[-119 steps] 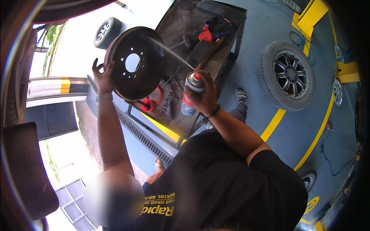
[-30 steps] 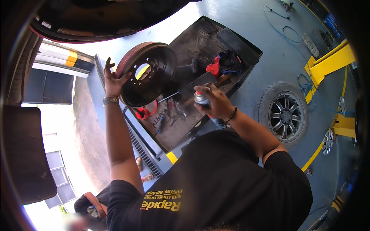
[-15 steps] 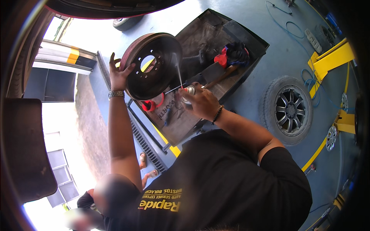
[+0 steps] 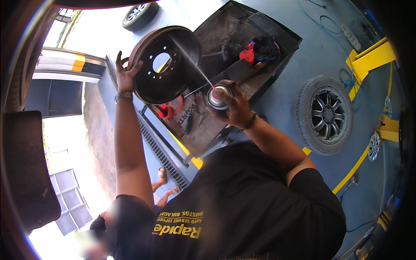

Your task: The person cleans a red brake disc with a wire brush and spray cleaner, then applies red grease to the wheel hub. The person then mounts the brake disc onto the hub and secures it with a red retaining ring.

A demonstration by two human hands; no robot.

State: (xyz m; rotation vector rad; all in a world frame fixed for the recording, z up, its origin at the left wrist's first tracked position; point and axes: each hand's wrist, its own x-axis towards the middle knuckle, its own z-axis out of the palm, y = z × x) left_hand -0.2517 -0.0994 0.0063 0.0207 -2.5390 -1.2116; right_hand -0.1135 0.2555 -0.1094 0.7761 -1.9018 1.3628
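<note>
My left hand (image 4: 126,79) grips the left rim of a dark brake drum (image 4: 184,71), thumb and fingers around the edge. The drum is tilted up, its hollow side facing me, with a round centre hole and bolt holes. In my right hand (image 4: 237,106) is a spray can (image 4: 215,100), held to the right of the drum and below it. A pale jet leaves its red nozzle and strikes the drum's upper inside. Beneath both lies a dark tool cart top (image 4: 197,138), partly hidden by the drum and my right hand.
On the cart are red items (image 4: 165,111), a blue-handled tool (image 4: 188,125) and a dark cloth bundle (image 4: 265,48). A wheel (image 4: 325,115) lies on the floor at right, beside a yellow lift arm (image 4: 372,58). Another wheel (image 4: 140,16) is far left. A person's feet (image 4: 162,174) show below the floor grate (image 4: 162,154).
The spray can has tipped so its top faces me more, and the jet reaches higher and farther left inside the drum. The drum has shifted slightly left and up in view.
</note>
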